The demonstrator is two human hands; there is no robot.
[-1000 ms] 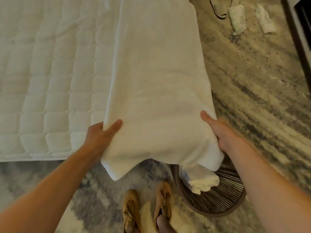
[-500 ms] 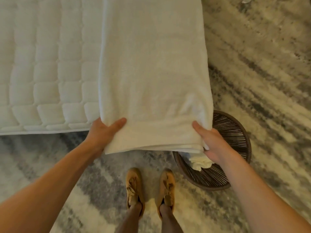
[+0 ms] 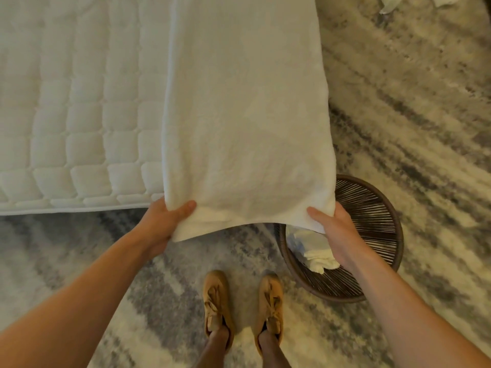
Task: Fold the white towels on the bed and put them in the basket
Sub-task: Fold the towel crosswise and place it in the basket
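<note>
I hold the white towel (image 3: 244, 115) by its near end with both hands. The left hand (image 3: 162, 224) pinches the left corner, thumb on top and fingers below the cloth. The right hand (image 3: 332, 229) grips the right corner in the same way.

Compared with one second ago, the near edge is now higher and tighter between the hands. Before, it sagged in a loose flap and covered a big part of the basket (image 3: 380, 208). Now it makes only a shallow curve, and more of the basket shows at the lower right of the frame. The view has also tilted down, so my tan shoes (image 3: 216, 296) show fully at the bottom centre.

The towel runs as a long band from my hands to the top of the frame, along the right edge of the quilted mattress (image 3: 79, 115). Its right side seems to reach past that edge, above the grey patterned rug (image 3: 411, 115). I cannot see how the far end lies.

One folded towel (image 3: 316, 251) is already inside the basket, partly behind my right wrist. I judge that the lengthwise fold is done and the band is pulled straight, so the next step is probably to bring the near end forward over the far part. The cloth is soft and may go out of line if the corners are not kept level.
</note>
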